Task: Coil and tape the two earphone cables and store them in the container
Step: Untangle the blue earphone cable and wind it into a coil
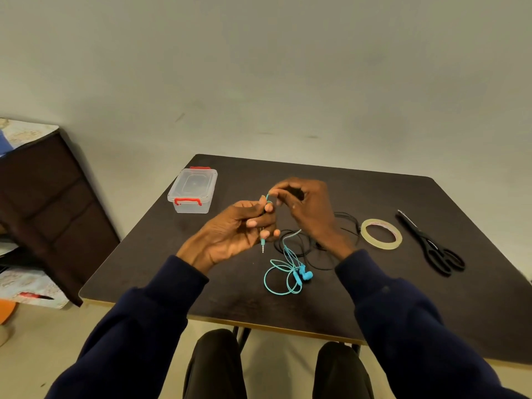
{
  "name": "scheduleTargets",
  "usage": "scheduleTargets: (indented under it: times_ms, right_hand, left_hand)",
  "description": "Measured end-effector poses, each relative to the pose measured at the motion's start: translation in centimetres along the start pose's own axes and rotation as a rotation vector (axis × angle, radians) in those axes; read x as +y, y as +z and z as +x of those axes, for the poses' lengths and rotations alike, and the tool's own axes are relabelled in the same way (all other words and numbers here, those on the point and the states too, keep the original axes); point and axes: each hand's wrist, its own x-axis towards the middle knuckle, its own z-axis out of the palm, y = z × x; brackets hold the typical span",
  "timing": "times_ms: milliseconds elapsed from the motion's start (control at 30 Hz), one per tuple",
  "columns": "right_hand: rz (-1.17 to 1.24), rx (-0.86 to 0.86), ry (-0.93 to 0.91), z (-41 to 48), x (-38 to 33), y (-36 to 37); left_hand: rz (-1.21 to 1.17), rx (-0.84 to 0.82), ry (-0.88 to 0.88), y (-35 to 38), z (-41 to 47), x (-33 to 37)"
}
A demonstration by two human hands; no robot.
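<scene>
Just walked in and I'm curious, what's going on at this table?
A seated person is working on the teal earphone cable: the left hand grips it near the plug, the right hand pinches it just above. The rest lies loose on the table, beside the uncoiled black earphone cable. The tape roll, scissors and closed container sit untouched.

sleeves: long, dark navy, ribbed cuffs | trousers: black, perhaps dark grey | left hand, right hand: bare
</scene>
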Motion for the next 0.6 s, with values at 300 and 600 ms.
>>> scheduleTargets:
  times_ms: [300, 600]
  right_hand:
    - [0.289, -0.208, 0.384, -5.3, -0.5, 3.7]
    - [-0.196, -0.395, 0.099, -6.4, -1.9, 2.3]
  left_hand:
    - [-0.116, 0.147, 0.203, 0.2, 0.8, 0.0]
    - [0.443, 0.372, 0.312, -1.7, 2.1, 0.1]
